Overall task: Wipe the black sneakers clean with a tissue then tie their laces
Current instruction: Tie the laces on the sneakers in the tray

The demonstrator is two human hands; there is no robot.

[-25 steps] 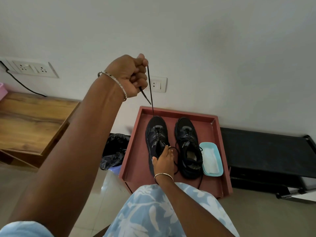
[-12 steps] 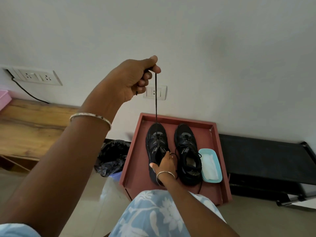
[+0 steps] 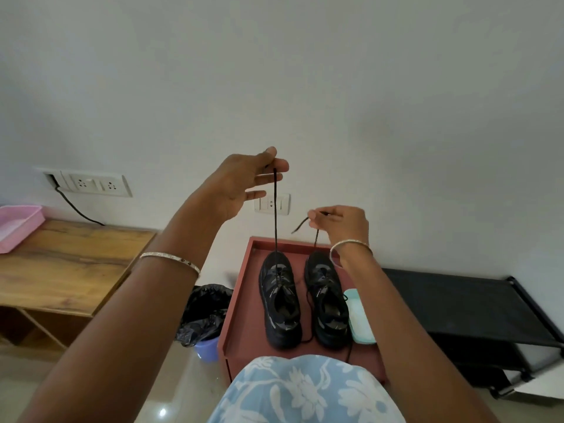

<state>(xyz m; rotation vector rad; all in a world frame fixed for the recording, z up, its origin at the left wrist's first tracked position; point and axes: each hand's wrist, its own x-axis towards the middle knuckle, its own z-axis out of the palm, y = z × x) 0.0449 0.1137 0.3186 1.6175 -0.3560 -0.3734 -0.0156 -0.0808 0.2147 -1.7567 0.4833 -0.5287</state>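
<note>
The red tray (image 3: 242,315) lies at lower centre and carries the black sneakers (image 3: 282,312) side by side; they look light and soft-sided. At mid-frame the left hand (image 3: 241,184) pinches one lace (image 3: 275,221) taut, its other fingers (image 3: 254,194) spread. Lower right of it, the right hand (image 3: 343,222) pinches a second lace end (image 3: 300,224). The cord looks thin, limp and likely slippery, so it is best held near the tips.
</note>
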